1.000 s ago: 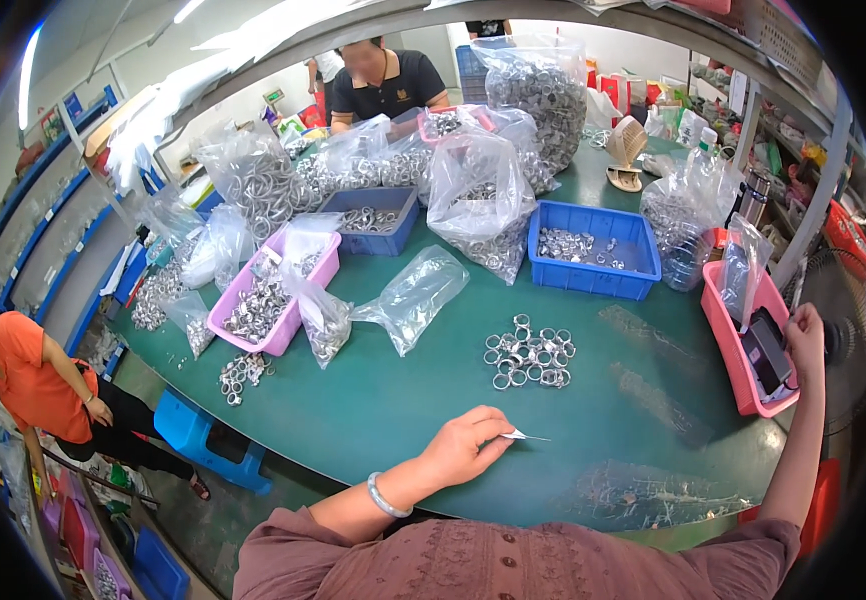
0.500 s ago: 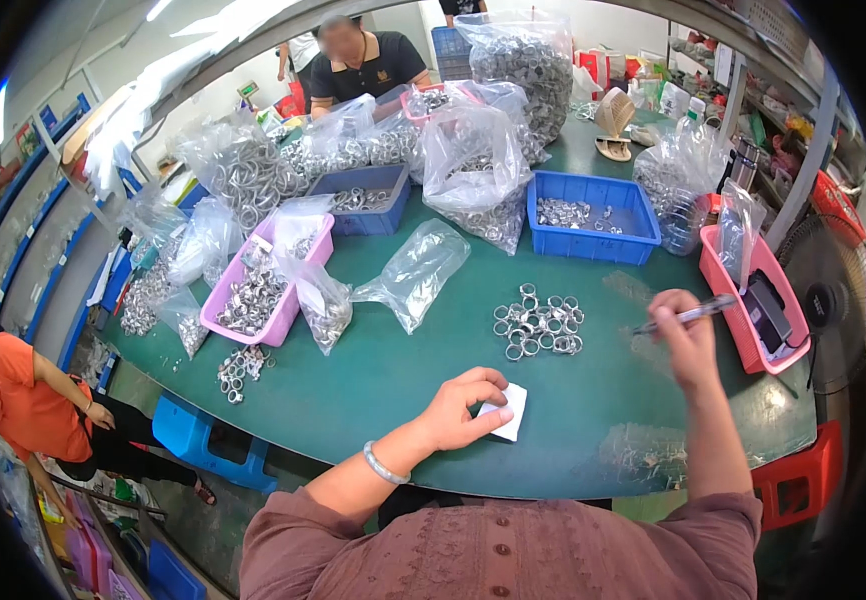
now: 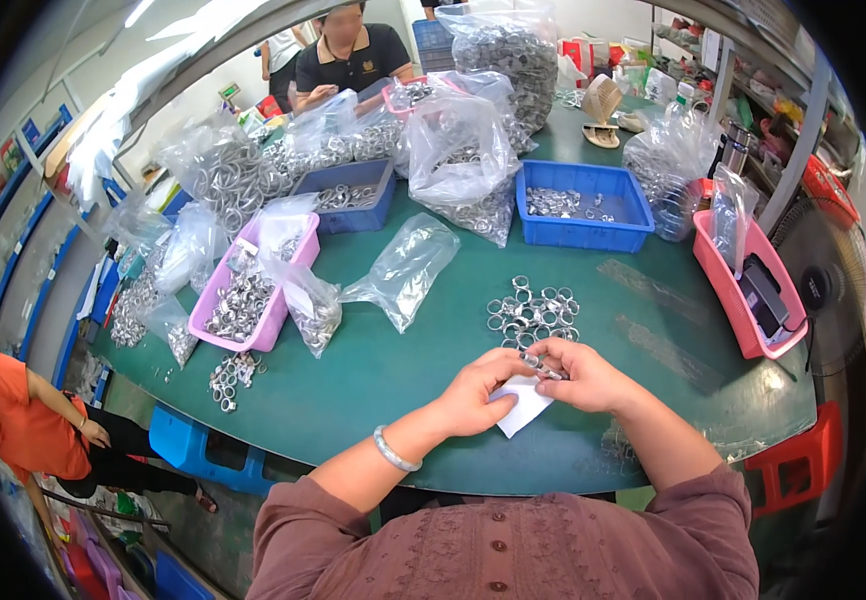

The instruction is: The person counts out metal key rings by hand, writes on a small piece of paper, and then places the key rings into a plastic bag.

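My left hand [image 3: 475,395] is closed, with a small white paper slip [image 3: 527,408] held under its thumb and fingers near the front of the table. Its fingertips meet those of my right hand [image 3: 583,378] just above the slip. Between the two sets of fingertips shows a short length of a silvery pen [image 3: 543,368], pinched by the right fingers and mostly covered. Whether the left fingertips also grip the pen is hard to make out. Just beyond my hands lies a loose cluster of silver metal rings [image 3: 533,312].
A pink basket [image 3: 743,345] with a dark device stands at right, a blue bin [image 3: 585,240] of rings beyond the cluster. At left are a lilac basket [image 3: 278,325], an empty-looking plastic bag [image 3: 403,275] and bagged rings [image 3: 468,205]. A person [image 3: 348,65] sits opposite; another [image 3: 33,415] stands left.
My right hand has come left and nearer with the pen, from beside the pink basket to my left hand. My left hand has shifted slightly right and up with the paper slip.
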A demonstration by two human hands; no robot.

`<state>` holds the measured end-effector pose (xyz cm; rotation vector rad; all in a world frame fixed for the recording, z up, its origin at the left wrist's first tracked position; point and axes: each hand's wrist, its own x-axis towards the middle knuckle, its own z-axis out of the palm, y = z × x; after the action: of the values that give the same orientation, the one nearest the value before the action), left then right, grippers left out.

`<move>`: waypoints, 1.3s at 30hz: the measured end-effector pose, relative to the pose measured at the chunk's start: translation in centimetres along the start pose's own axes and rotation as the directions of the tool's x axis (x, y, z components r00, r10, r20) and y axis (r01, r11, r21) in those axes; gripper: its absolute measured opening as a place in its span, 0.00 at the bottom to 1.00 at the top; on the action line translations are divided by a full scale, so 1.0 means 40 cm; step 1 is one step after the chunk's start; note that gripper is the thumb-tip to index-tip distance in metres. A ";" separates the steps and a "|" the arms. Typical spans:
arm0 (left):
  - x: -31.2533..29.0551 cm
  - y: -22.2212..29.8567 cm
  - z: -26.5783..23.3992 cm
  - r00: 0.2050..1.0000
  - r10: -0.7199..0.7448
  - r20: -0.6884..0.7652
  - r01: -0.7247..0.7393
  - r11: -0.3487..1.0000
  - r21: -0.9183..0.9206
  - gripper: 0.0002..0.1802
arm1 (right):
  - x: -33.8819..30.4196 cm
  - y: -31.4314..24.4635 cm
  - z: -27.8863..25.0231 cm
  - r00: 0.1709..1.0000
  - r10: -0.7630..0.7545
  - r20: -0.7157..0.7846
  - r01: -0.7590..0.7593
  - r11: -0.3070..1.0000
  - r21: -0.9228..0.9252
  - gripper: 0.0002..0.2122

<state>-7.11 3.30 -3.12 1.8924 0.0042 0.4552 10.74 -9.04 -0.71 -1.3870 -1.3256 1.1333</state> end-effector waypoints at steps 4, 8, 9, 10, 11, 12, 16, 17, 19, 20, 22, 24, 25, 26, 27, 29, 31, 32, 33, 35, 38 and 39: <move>0.018 -0.019 0.003 0.989 -0.147 -0.015 0.143 0.976 -0.163 0.29 | 0.000 0.000 0.000 0.998 -0.002 -0.064 -0.003 0.998 -0.067 0.19; 0.029 -0.030 -0.007 0.982 -0.191 -0.002 0.181 0.933 -0.312 0.28 | 0.004 -0.020 -0.010 0.980 -0.042 -0.194 -0.044 0.905 -0.422 0.16; 0.028 -0.034 -0.014 0.969 -0.246 0.022 0.239 0.911 -0.337 0.28 | 0.008 -0.022 -0.019 0.969 -0.051 -0.243 -0.085 0.850 -0.520 0.15; 0.028 -0.040 -0.020 0.953 -0.298 0.049 0.295 0.885 -0.361 0.27 | 0.014 -0.025 -0.028 0.953 -0.063 -0.296 -0.153 0.745 -0.650 0.15; 0.025 -0.045 -0.030 0.954 -0.294 0.051 0.292 0.885 -0.364 0.27 | 0.023 -0.026 -0.033 0.952 -0.062 -0.298 -0.156 0.742 -0.652 0.15; 0.019 -0.051 -0.044 0.943 -0.326 0.068 0.328 0.879 -0.345 0.27 | 0.032 -0.026 -0.038 0.951 -0.174 -0.254 -0.103 0.598 -0.795 0.17; 0.011 -0.060 -0.080 0.928 -0.371 0.023 0.353 0.861 -0.366 0.26 | 0.076 -0.025 -0.022 0.985 -0.142 -0.103 -0.046 0.361 -0.932 0.23; 0.010 -0.061 -0.089 0.920 -0.392 0.007 0.365 0.850 -0.380 0.26 | 0.085 -0.019 -0.015 0.990 -0.129 -0.050 -0.005 0.326 -0.946 0.24; 0.011 -0.060 -0.093 0.920 -0.392 -0.021 0.354 0.850 -0.390 0.25 | 0.096 -0.011 -0.005 0.994 -0.104 -0.025 0.015 0.361 -0.933 0.25; 0.012 -0.060 -0.095 0.915 -0.404 -0.014 0.368 0.845 -0.388 0.24 | 0.101 -0.006 -0.002 0.995 -0.104 -0.002 0.034 0.348 -0.937 0.25; 0.011 -0.065 -0.094 0.909 -0.418 -0.010 0.382 0.840 -0.385 0.22 | 0.112 -0.012 0.002 0.994 -0.099 0.038 0.070 0.348 -0.935 0.25; 0.005 -0.076 -0.089 0.920 -0.390 -0.026 0.341 0.833 -0.436 0.17 | 0.123 -0.030 0.011 0.995 -0.095 0.013 0.046 0.353 -0.934 0.25; 0.008 -0.071 -0.090 0.921 -0.389 -0.021 0.341 0.832 -0.436 0.17 | 0.123 -0.036 0.012 0.996 -0.085 -0.022 0.010 0.356 -0.934 0.25; 0.011 -0.067 -0.093 0.908 -0.419 -0.013 0.376 0.828 -0.417 0.15 | 0.128 -0.034 0.010 0.996 -0.083 -0.026 0.006 0.357 -0.934 0.25; 0.015 -0.062 -0.093 0.893 -0.449 -0.006 0.410 0.821 -0.396 0.13 | 0.134 -0.028 0.006 0.993 -0.117 -0.015 0.027 0.351 -0.936 0.26; 0.017 -0.068 -0.088 0.905 -0.425 -0.035 0.374 0.831 -0.413 0.13 | 0.144 -0.015 0.006 0.989 -0.151 -0.005 0.048 0.344 -0.938 0.26; 0.017 -0.073 -0.086 0.913 -0.402 -0.068 0.338 0.839 -0.427 0.13 | 0.157 -0.013 0.013 0.996 -0.089 0.016 0.048 0.362 -0.931 0.26; 0.016 -0.075 -0.087 0.911 -0.405 -0.084 0.330 0.835 -0.440 0.13 | 0.160 -0.018 0.014 0.996 -0.090 0.017 0.049 0.362 -0.931 0.26; 0.016 -0.078 -0.087 0.908 -0.407 -0.100 0.323 0.831 -0.453 0.13 | 0.160 -0.025 0.011 0.996 -0.070 0.056 0.078 0.364 -0.928 0.26; 0.011 -0.086 -0.097 0.902 -0.419 -0.102 0.335 0.829 -0.448 0.13 | 0.160 -0.039 0.011 0.994 -0.051 0.096 0.108 0.365 -0.924 0.26; 0.012 -0.082 -0.103 0.886 -0.452 -0.102 0.373 0.827 -0.421 0.12 | 0.156 -0.038 0.005 0.990 -0.045 0.137 0.144 0.393 -0.908 0.27; 0.016 -0.078 -0.103 0.874 -0.474 -0.108 0.398 0.825 -0.400 0.12 | 0.151 -0.033 0.003 0.991 -0.050 0.125 0.135 0.385 -0.913 0.26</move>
<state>-7.16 8.31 -4.53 1.4075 0.4579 0.3012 10.46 -2.93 0.31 -1.9956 -2.2472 0.2477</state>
